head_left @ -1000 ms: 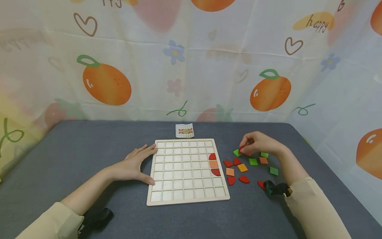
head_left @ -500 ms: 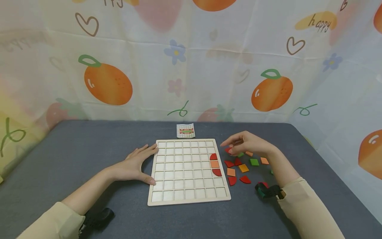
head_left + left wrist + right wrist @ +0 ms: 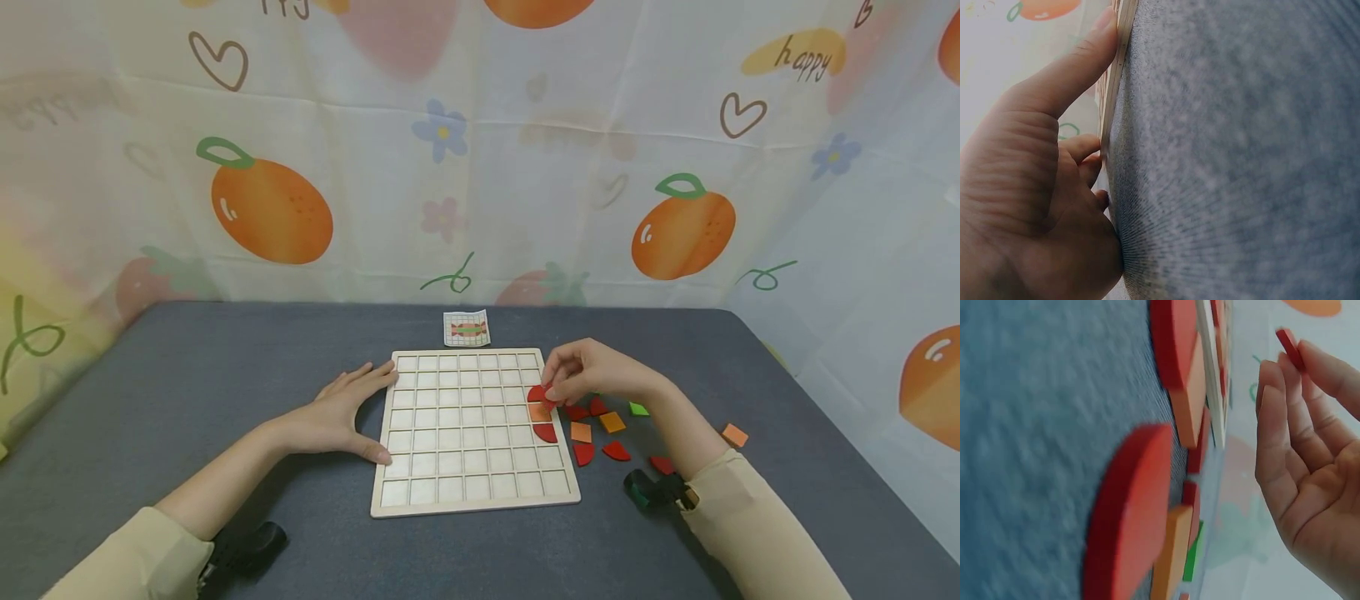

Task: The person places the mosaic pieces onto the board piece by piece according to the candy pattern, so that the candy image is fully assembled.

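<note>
A pale wooden grid board (image 3: 450, 433) lies on the dark table. My left hand (image 3: 335, 418) rests at its left side, fingers and thumb spread straight against the frame; the left wrist view shows the thumb (image 3: 1079, 69) on the edge. Over the board's right edge, my right hand (image 3: 596, 371) pinches a small red tile (image 3: 1290, 350) between thumb and fingertips. Its full outline is not visible. In the right column sit a red quarter-circle tile (image 3: 536, 392), an orange square tile (image 3: 537, 413) and another red quarter-circle tile (image 3: 545, 432), the upper ones partly covered by the held tile.
Right of the board lie loose tiles: a red quarter-circle (image 3: 617, 451), a yellow-orange square (image 3: 612, 422), an orange square (image 3: 581, 432), a green one (image 3: 638, 409) and several others, some under the right forearm. A small printed pattern card (image 3: 467, 330) lies behind the board.
My right hand has moved left from the loose tiles to the board's right column, carrying the red tile. The left hand has stayed at the board's left side.
</note>
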`<action>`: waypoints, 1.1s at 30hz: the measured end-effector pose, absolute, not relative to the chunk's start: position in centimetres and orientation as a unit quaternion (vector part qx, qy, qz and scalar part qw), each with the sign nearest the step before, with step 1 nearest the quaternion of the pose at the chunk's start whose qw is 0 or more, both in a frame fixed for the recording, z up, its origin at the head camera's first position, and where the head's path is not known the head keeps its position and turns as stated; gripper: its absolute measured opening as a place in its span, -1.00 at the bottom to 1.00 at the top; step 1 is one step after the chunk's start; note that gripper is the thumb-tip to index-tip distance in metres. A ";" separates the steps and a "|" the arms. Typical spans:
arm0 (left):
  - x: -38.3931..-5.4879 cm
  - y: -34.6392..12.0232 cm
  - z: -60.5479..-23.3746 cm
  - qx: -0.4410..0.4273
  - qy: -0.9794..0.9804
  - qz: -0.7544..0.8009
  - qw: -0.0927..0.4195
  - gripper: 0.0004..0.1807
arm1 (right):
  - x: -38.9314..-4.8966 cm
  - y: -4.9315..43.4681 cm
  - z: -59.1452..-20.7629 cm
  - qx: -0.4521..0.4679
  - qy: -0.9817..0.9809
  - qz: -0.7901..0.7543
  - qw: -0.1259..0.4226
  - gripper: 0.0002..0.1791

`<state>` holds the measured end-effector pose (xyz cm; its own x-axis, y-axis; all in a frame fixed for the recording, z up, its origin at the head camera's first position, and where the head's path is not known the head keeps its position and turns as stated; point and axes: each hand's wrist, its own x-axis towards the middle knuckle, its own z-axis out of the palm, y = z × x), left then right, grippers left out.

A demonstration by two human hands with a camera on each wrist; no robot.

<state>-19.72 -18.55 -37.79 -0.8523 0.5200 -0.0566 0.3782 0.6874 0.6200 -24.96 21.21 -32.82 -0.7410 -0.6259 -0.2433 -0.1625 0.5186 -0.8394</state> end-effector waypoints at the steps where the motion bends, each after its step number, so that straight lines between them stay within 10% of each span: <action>1: -19.7 -18.5 -37.8 0.246 0.911 0.310 0.115 0.28 | -24.9 21.0 -32.9 -0.238 0.828 -0.428 0.273 -0.76; 33: -19.6 -18.6 -37.8 0.252 0.910 0.310 0.109 0.29 | -22.7 17.4 -33.5 -0.270 0.864 -0.333 0.263 -0.90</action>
